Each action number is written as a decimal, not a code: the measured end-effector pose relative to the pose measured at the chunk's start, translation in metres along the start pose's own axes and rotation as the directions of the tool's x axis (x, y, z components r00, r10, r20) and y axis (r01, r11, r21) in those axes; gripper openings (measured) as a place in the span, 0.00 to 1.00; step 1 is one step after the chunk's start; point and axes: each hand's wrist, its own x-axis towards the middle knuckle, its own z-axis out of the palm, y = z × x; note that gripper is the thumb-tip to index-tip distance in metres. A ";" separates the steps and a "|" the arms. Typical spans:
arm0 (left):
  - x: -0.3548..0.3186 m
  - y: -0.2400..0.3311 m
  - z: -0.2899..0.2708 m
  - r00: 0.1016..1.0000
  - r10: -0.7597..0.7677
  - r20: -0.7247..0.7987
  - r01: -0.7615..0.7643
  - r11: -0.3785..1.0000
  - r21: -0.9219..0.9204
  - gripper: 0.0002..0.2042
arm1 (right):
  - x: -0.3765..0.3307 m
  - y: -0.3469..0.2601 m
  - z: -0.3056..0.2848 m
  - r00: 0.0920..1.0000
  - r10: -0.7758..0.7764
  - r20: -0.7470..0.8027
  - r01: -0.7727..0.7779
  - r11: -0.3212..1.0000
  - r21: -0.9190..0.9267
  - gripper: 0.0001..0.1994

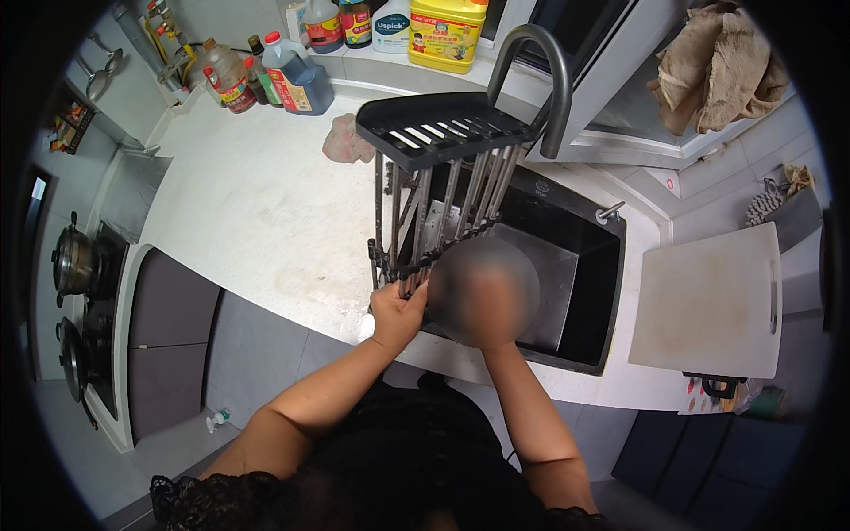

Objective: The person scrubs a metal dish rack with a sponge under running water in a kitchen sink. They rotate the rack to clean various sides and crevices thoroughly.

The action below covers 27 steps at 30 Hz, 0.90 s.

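She has a black rack (443, 177) stood on end at the middle of the frame, over the left rim of the black sink (584, 265). Its long axis runs nearly up and down the picture: the slotted tray end points to the upper middle, the rod end down toward her. One rack, with about seven or eight rods side by side.

The left hand (396, 311) grips the lower end of the rods, fingers curled around them and pressed together. The right hand (485, 296) sits just beside it at the sink's near edge, but it is blurred out; I cannot tell how its fingers stand or what it touches.

One curved grey tap (551, 71) rises behind the rack. One white cutting board (708, 305) lies at the right. One pink cloth (347, 140) sits on the counter (257, 203) upper left of the rack, and about eight bottles (297, 75) line the top edge. Two pots (73, 261) sit on the stove at far left.
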 end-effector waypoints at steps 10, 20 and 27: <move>0.002 0.009 0.001 1.000 -0.015 0.000 0.015 0.997 -0.075 0.07 | -0.003 0.004 0.019 0.997 -0.030 0.075 0.034 0.998 -0.056 0.09; 0.007 0.001 0.000 1.000 -0.005 -0.012 0.004 0.999 -0.049 0.07 | 0.005 -0.008 0.014 0.998 -0.062 -0.012 0.062 0.998 0.032 0.09; 0.003 0.016 0.002 0.999 -0.017 0.043 0.014 0.998 0.064 0.07 | 0.005 0.003 0.013 0.982 -0.184 0.036 0.185 0.983 -0.013 0.10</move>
